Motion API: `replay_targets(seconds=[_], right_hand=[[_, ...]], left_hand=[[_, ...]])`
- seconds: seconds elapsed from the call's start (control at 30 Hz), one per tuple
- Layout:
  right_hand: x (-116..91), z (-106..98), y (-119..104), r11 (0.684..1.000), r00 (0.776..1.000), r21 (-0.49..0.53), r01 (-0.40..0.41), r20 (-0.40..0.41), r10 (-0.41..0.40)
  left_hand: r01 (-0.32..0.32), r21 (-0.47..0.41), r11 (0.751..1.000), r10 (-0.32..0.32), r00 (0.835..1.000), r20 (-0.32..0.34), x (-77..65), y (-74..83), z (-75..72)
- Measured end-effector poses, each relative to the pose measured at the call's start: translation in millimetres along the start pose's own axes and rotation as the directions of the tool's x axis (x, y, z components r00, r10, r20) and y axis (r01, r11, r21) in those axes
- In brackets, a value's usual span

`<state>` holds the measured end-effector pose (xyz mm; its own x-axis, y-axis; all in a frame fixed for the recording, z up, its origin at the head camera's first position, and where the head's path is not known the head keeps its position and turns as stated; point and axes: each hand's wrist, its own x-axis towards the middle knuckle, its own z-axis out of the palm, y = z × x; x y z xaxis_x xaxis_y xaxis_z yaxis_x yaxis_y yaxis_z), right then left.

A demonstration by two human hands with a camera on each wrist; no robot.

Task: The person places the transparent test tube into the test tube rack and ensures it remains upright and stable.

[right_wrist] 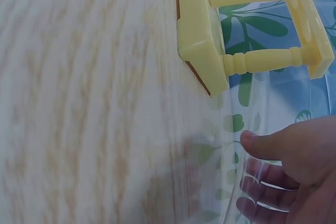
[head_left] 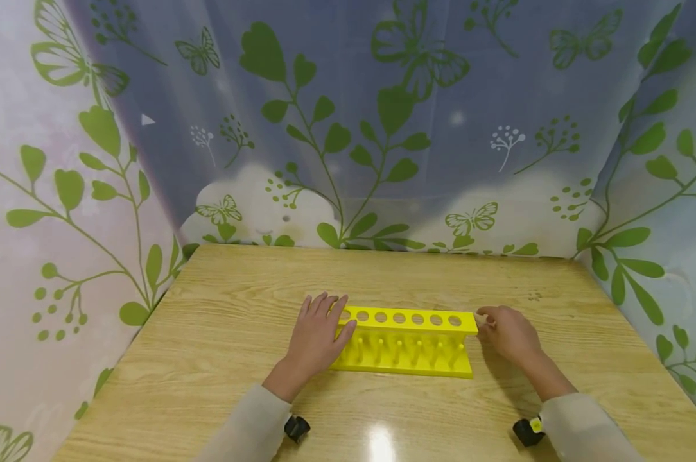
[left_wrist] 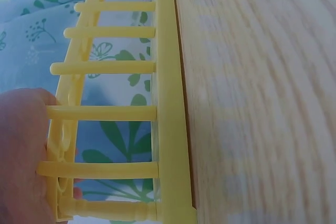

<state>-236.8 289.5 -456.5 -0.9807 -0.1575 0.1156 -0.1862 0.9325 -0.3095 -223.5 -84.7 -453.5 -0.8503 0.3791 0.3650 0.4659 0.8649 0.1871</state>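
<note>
A yellow test tube rack (head_left: 406, 372) stands on the wooden table, with a row of round holes in its top bar and a row of pegs below. My left hand (head_left: 319, 333) grips the rack's left end, thumb in front and fingers over the top bar. In the left wrist view, the hand (left_wrist: 23, 150) wraps the upper bar beside the pegs. Just off the rack's right end, my right hand (head_left: 511, 335) holds a clear test tube (right_wrist: 255, 108) between thumb and fingers. Its fingers (right_wrist: 270, 198) show through the clear wall.
The wooden table (head_left: 238, 282) reaches back to a patterned curtain (head_left: 348, 160) with green leaves and butterflies. Similar cloth hangs at the left and right sides. Black wrist devices (head_left: 296, 428) sit at both sleeves.
</note>
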Motion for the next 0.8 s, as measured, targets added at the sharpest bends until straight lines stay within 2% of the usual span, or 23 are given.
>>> replay_targets(seconds=[0.3,0.6,0.8], right_hand=[[-2.0,0.0,-3.3,1.000,0.994,0.004,0.019,-0.106,-0.018],[-1.0,-2.4,-7.7,0.993,0.975,0.117,0.021,-0.222,0.006],[-0.5,-3.0,-10.9,0.987,0.965,0.160,0.017,-0.260,0.025]], left_hand=[[0.013,0.000,1.000,-0.013,1.000,-0.011,-0.2,-0.7,3.8],[0.005,-0.003,1.000,-0.005,0.999,-0.031,0.4,0.2,2.0],[0.013,-0.013,1.000,-0.013,1.000,-0.025,-0.1,-0.1,2.5]])
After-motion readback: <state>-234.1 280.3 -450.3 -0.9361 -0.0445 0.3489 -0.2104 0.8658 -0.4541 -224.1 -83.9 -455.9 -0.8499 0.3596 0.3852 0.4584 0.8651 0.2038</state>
